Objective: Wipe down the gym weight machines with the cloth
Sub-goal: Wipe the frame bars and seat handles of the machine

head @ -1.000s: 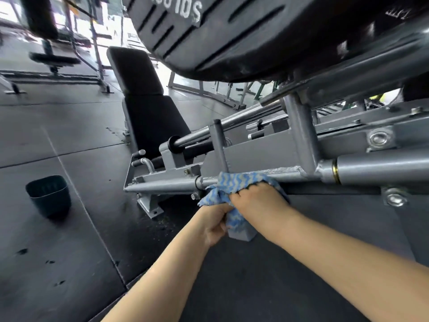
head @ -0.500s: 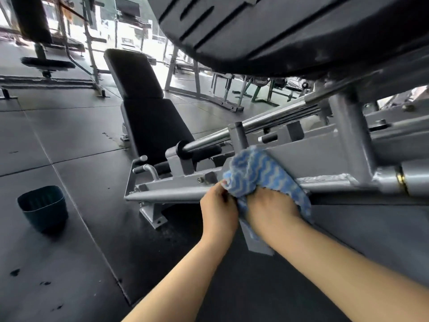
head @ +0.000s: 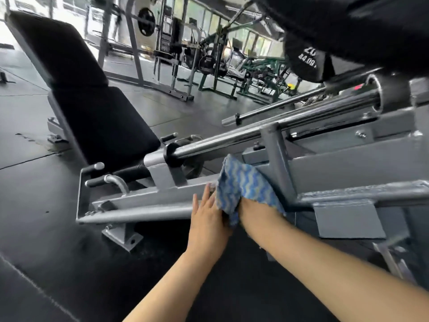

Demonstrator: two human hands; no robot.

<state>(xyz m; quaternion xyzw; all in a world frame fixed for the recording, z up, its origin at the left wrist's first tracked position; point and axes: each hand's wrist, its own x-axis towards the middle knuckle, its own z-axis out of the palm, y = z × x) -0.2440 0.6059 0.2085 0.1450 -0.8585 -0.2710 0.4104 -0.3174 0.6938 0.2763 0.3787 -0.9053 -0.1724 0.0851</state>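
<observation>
Cloth [head: 243, 189] over right hand [head: 249, 206]; left hand [head: 207, 213] just beside, fingers straight

The floor [head: 34, 187] is laid with dark rubber mats, thin seams running between them. A black padded bench [head: 88, 108] stands on it at the left, its back tilted up. Farther off, grey steel racks [head: 137, 54] and green-framed machines [head: 260, 73] crowd the hall (blurred, so details are hard to tell). Behind them tall windows [head: 199, 17] let in bright daylight.
</observation>
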